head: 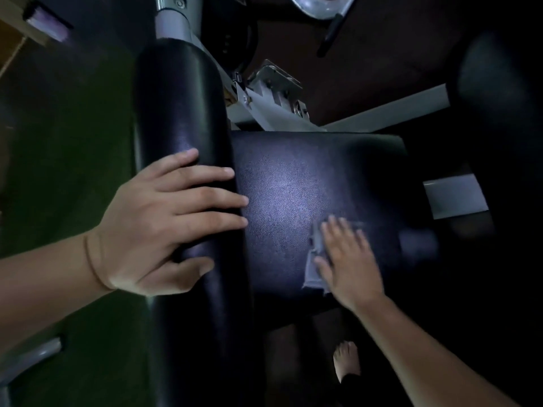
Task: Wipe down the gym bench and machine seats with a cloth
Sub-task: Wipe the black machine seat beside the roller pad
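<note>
Dim gym room, dark floor, green matting point(58, 148) at left. A grey machine frame point(264, 95) stood at the far side, with a black-gripped handle point(330, 33) beyond it. The black padded seat point(308, 183) lay centre, glossy under a patch of light. A long black roller pad point(179, 118) ran near to far along its left edge. Left hand point(164, 227) was draped over the roller pad, fingers spread, thumb wrapped to the near side. Right hand point(349, 259) lay flat and open, pressing a grey cloth point(316, 262) onto the seat's near right part; motion blur there. A bare foot point(346, 359) showed on the floor below.
</note>
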